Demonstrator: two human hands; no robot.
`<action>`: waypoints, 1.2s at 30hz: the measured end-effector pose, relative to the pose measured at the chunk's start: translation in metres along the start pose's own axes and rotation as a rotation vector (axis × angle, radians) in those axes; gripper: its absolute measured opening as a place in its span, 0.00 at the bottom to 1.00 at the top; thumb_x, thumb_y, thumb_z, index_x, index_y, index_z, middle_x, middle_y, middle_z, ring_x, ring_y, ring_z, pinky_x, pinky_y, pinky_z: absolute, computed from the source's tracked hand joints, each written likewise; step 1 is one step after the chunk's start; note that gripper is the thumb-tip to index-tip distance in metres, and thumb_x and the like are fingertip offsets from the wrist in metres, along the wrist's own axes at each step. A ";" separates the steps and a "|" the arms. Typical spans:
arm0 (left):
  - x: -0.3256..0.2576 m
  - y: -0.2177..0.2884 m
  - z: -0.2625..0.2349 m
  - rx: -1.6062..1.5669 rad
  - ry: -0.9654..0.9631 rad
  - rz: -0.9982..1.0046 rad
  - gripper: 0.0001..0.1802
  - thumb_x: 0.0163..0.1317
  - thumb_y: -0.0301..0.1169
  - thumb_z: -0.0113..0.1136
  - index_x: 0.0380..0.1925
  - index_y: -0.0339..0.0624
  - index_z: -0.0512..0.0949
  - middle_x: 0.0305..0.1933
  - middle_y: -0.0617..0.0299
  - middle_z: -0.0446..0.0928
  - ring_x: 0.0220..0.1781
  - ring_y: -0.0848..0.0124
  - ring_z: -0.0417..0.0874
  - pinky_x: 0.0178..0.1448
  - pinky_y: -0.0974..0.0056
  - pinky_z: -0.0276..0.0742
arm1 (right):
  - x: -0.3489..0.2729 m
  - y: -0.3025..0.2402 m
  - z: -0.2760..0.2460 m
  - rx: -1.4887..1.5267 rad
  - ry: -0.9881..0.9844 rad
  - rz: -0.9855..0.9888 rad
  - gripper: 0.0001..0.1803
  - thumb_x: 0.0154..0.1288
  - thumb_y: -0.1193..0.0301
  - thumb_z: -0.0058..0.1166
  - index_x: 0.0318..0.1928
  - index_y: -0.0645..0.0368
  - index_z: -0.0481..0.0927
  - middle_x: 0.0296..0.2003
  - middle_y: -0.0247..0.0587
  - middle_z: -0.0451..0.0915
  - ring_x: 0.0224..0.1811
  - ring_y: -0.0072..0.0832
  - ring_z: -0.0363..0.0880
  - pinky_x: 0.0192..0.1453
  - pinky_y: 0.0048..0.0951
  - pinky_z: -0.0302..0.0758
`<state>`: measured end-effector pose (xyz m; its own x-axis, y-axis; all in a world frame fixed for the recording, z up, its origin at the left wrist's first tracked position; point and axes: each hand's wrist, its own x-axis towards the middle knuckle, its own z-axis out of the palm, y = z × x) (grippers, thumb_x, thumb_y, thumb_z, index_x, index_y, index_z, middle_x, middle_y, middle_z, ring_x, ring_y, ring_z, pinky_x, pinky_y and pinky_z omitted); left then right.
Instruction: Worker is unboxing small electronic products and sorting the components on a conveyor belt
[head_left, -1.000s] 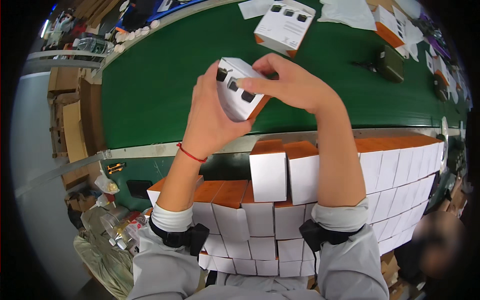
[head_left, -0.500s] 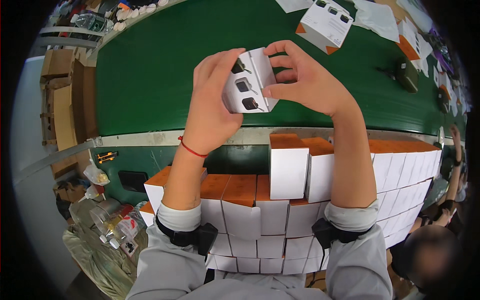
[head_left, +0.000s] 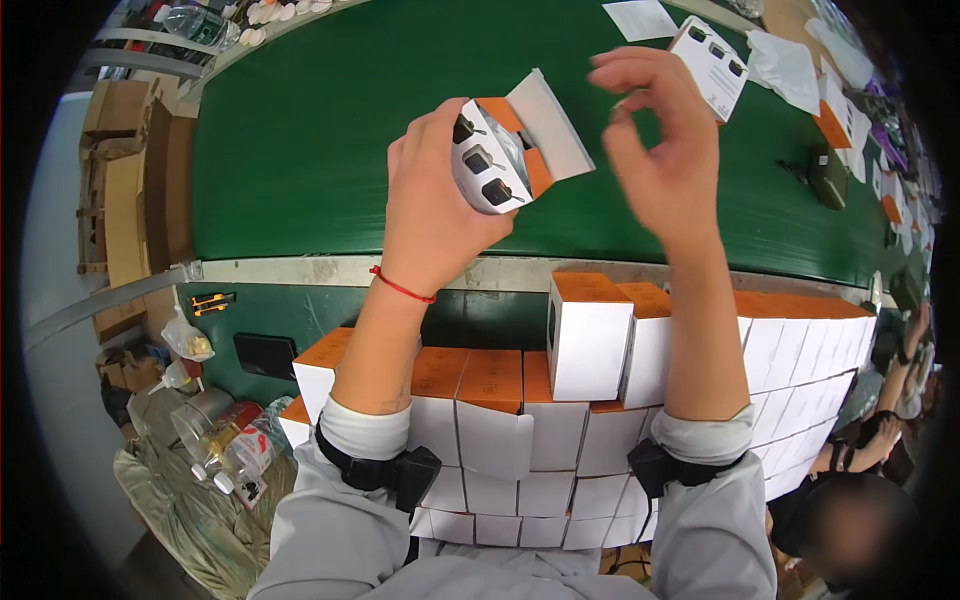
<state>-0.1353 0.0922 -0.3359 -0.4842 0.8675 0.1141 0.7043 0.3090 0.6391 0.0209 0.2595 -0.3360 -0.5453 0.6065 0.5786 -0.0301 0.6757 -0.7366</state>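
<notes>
My left hand (head_left: 432,205) is wrapped round a small white box (head_left: 486,188) with orange inside flaps and dark gadgets pictured on its side. The box is tilted above the green work surface, and its white lid flap (head_left: 553,125) stands out to the right. Something clear or shiny shows in its mouth, too hidden to name. My right hand (head_left: 672,150) hovers apart from the box, to the right of the flap. Its fingers are curved and loosely spread, and no object is visible in them.
Stacked white-and-orange boxes (head_left: 590,335) stand close in front of me, below my forearms. Another printed box (head_left: 710,75) lies on the green surface (head_left: 300,150) at the far right, by white bags (head_left: 783,70) and a dark green case (head_left: 827,177). A co-worker's arm (head_left: 890,400) shows at right.
The box's lid flap has swung open, baring the orange flaps. My right hand has left the box and moved up and right. My left hand still holds the box.
</notes>
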 end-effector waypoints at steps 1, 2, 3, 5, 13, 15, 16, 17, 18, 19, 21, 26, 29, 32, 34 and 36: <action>0.000 -0.004 0.000 0.045 0.004 0.005 0.55 0.36 0.27 0.82 0.71 0.42 0.69 0.63 0.50 0.75 0.65 0.48 0.74 0.72 0.49 0.71 | 0.005 -0.012 0.010 0.111 -0.053 -0.083 0.18 0.57 0.85 0.52 0.47 0.61 0.84 0.47 0.42 0.83 0.43 0.31 0.85 0.47 0.29 0.81; 0.000 -0.003 0.001 0.045 -0.001 0.008 0.55 0.36 0.27 0.82 0.71 0.42 0.69 0.63 0.50 0.75 0.65 0.48 0.74 0.72 0.49 0.71 | -0.001 -0.015 0.017 0.279 -0.182 0.065 0.16 0.60 0.83 0.54 0.48 0.62 0.84 0.47 0.44 0.84 0.43 0.33 0.85 0.47 0.30 0.82; -0.001 -0.002 0.002 0.074 0.007 -0.002 0.55 0.36 0.27 0.82 0.71 0.42 0.69 0.63 0.50 0.75 0.65 0.48 0.74 0.72 0.49 0.71 | -0.007 -0.012 0.020 0.270 -0.320 0.185 0.14 0.63 0.80 0.57 0.50 0.62 0.84 0.48 0.45 0.84 0.44 0.36 0.85 0.49 0.32 0.82; -0.002 -0.001 0.005 0.099 0.009 -0.008 0.55 0.36 0.27 0.82 0.71 0.42 0.69 0.64 0.51 0.75 0.66 0.48 0.74 0.72 0.49 0.71 | -0.019 -0.004 0.020 0.256 -0.455 0.310 0.13 0.65 0.76 0.60 0.51 0.62 0.85 0.49 0.47 0.84 0.45 0.38 0.84 0.51 0.34 0.82; -0.004 0.009 0.014 0.070 0.011 0.053 0.54 0.37 0.28 0.82 0.71 0.41 0.69 0.65 0.50 0.75 0.66 0.47 0.73 0.72 0.48 0.71 | -0.022 0.007 0.013 0.176 -0.524 0.548 0.13 0.73 0.64 0.65 0.47 0.62 0.85 0.55 0.40 0.79 0.46 0.28 0.81 0.54 0.30 0.78; -0.006 0.015 0.014 0.055 -0.006 0.040 0.54 0.37 0.28 0.82 0.71 0.40 0.69 0.66 0.50 0.75 0.66 0.47 0.73 0.72 0.48 0.70 | -0.020 0.004 0.015 0.146 -0.529 0.552 0.11 0.72 0.66 0.65 0.45 0.62 0.85 0.51 0.39 0.79 0.44 0.26 0.80 0.50 0.29 0.77; -0.006 0.017 0.015 0.043 -0.021 0.025 0.54 0.37 0.28 0.82 0.71 0.40 0.68 0.66 0.49 0.75 0.66 0.47 0.73 0.73 0.48 0.70 | -0.019 0.003 0.015 0.119 -0.536 0.553 0.10 0.72 0.67 0.64 0.43 0.62 0.85 0.47 0.39 0.80 0.41 0.24 0.79 0.46 0.27 0.76; -0.006 0.016 0.014 0.041 -0.022 0.027 0.54 0.37 0.28 0.82 0.71 0.40 0.68 0.66 0.49 0.75 0.66 0.47 0.73 0.73 0.48 0.70 | -0.019 0.006 0.013 0.117 -0.535 0.554 0.10 0.72 0.67 0.64 0.43 0.62 0.85 0.47 0.39 0.80 0.41 0.24 0.79 0.46 0.27 0.76; -0.005 0.011 0.012 0.059 -0.023 0.024 0.55 0.37 0.28 0.82 0.71 0.40 0.68 0.66 0.50 0.75 0.66 0.47 0.73 0.72 0.49 0.71 | -0.018 0.013 0.010 0.112 -0.441 0.616 0.10 0.66 0.68 0.64 0.40 0.63 0.85 0.39 0.43 0.82 0.39 0.31 0.81 0.45 0.33 0.78; -0.004 0.009 0.010 0.077 -0.025 0.021 0.55 0.37 0.28 0.81 0.71 0.41 0.68 0.66 0.50 0.75 0.66 0.46 0.74 0.72 0.49 0.73 | -0.018 0.018 0.005 0.106 -0.346 0.677 0.10 0.61 0.69 0.64 0.38 0.64 0.85 0.32 0.48 0.83 0.37 0.39 0.84 0.43 0.38 0.80; -0.003 0.006 0.006 0.151 -0.093 -0.045 0.55 0.37 0.27 0.80 0.71 0.42 0.69 0.66 0.51 0.75 0.65 0.46 0.74 0.70 0.49 0.75 | -0.017 0.023 -0.011 -0.201 -0.309 0.754 0.11 0.60 0.67 0.59 0.35 0.63 0.83 0.29 0.48 0.84 0.37 0.45 0.84 0.42 0.42 0.80; -0.009 0.002 0.002 0.329 -0.183 -0.089 0.53 0.37 0.25 0.78 0.70 0.48 0.70 0.67 0.54 0.75 0.68 0.46 0.74 0.66 0.46 0.79 | -0.014 0.017 -0.036 -0.709 -0.237 0.769 0.12 0.60 0.64 0.61 0.38 0.58 0.81 0.42 0.44 0.83 0.42 0.50 0.86 0.46 0.49 0.81; -0.008 0.006 0.002 0.337 -0.155 -0.059 0.52 0.37 0.24 0.77 0.70 0.48 0.71 0.67 0.54 0.75 0.69 0.46 0.73 0.66 0.45 0.79 | -0.018 0.000 -0.011 -0.820 0.034 0.318 0.13 0.57 0.64 0.66 0.39 0.56 0.81 0.46 0.44 0.81 0.44 0.49 0.86 0.47 0.50 0.82; -0.009 0.005 0.003 0.314 -0.121 -0.048 0.52 0.37 0.24 0.77 0.70 0.48 0.71 0.67 0.54 0.75 0.69 0.46 0.73 0.66 0.45 0.79 | -0.019 -0.006 0.005 -0.792 -0.387 0.520 0.13 0.57 0.66 0.69 0.39 0.57 0.81 0.43 0.43 0.83 0.45 0.49 0.87 0.46 0.49 0.83; -0.008 0.003 0.004 0.302 -0.101 -0.033 0.52 0.37 0.23 0.77 0.70 0.47 0.71 0.67 0.54 0.75 0.69 0.46 0.73 0.66 0.45 0.79 | -0.013 0.003 -0.009 -0.895 -0.328 0.560 0.13 0.59 0.64 0.69 0.39 0.57 0.81 0.38 0.42 0.85 0.44 0.48 0.88 0.45 0.48 0.83; -0.008 0.002 0.003 0.297 -0.084 -0.020 0.52 0.37 0.23 0.77 0.70 0.47 0.70 0.67 0.54 0.75 0.69 0.46 0.73 0.66 0.45 0.79 | -0.009 0.000 -0.009 -0.988 -0.239 0.436 0.12 0.60 0.67 0.68 0.39 0.58 0.80 0.31 0.42 0.84 0.37 0.44 0.87 0.41 0.44 0.82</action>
<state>-0.1287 0.0873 -0.3375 -0.4637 0.8854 0.0321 0.8220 0.4164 0.3885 0.0334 0.2576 -0.3384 -0.4975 0.8493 0.1769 0.8279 0.5257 -0.1954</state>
